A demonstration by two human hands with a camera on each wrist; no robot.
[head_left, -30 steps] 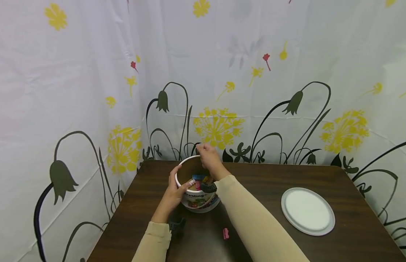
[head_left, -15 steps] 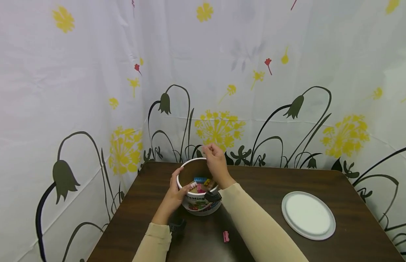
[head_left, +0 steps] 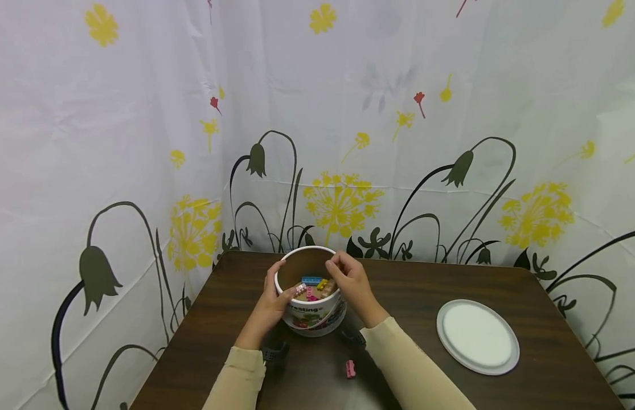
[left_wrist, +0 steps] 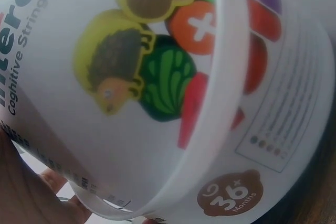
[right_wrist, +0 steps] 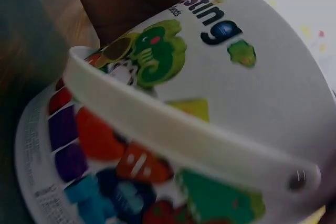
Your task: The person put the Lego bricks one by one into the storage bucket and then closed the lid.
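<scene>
In the head view, a white printed bucket [head_left: 302, 313] stands on the dark wooden table. My left hand [head_left: 268, 304] grips its left side, thumb over the near-left rim and fingers along the outside. Inside lie a blue block [head_left: 311, 281], a yellow piece [head_left: 322, 285], a pink piece [head_left: 310, 294] and a brownish piece [head_left: 328, 288]; a pale pink piece [head_left: 300, 288] shows beside the left thumb. My right hand [head_left: 353, 282] is at the right rim, fingers bent, thumb toward the opening; I cannot tell what it holds. Both wrist views show the bucket's printed wall and white handle [right_wrist: 173, 129].
A small pink piece [head_left: 350, 369] lies on the table in front of the bucket. To the right is a round white lid [head_left: 478, 336]. A flowered curtain [head_left: 399, 142] hangs behind the table's back edge.
My right hand has come down from above the back rim to the right rim, uncovering more of the opening. The left hand keeps its grip on the bucket.
</scene>
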